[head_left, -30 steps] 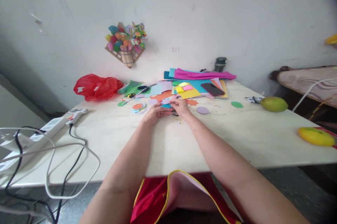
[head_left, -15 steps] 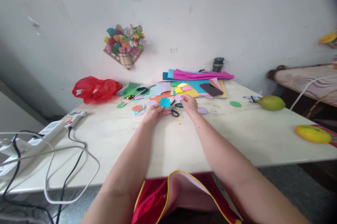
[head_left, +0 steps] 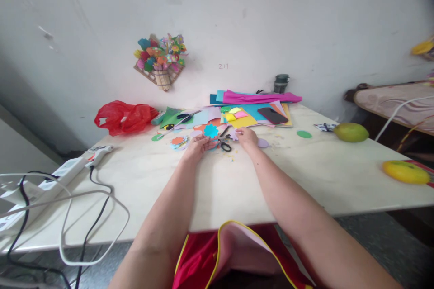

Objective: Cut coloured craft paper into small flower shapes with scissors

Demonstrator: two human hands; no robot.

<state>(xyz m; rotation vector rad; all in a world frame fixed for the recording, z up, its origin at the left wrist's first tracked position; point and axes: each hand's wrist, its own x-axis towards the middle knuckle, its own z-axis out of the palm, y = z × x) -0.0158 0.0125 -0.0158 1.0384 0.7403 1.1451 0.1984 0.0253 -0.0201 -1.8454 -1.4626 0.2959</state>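
My left hand (head_left: 200, 145) is closed on a blue scalloped paper flower (head_left: 210, 131), which stands up from its fingertips. To its right, my right hand (head_left: 247, 136) pinches a small lilac paper piece (head_left: 234, 134). Black-handled scissors (head_left: 225, 146) lie on the table between the two hands. Left of my left hand sits a stack of cut paper flowers with an orange one (head_left: 177, 140) on top. A lilac paper disc (head_left: 262, 143) lies just right of my right hand, and tiny paper scraps are near the scissors.
Coloured paper sheets (head_left: 247, 120) and a phone (head_left: 272, 116) lie at the back, beside a second pair of scissors (head_left: 184, 117). A red plastic bag (head_left: 124, 118) and power strip (head_left: 57, 176) are on the left. Two mangoes (head_left: 351, 132) sit right.
My right hand has moved slightly right with the lilac piece, which now shows more clearly. The blue flower has shifted a little left and up in my left hand. The view has shifted slightly.
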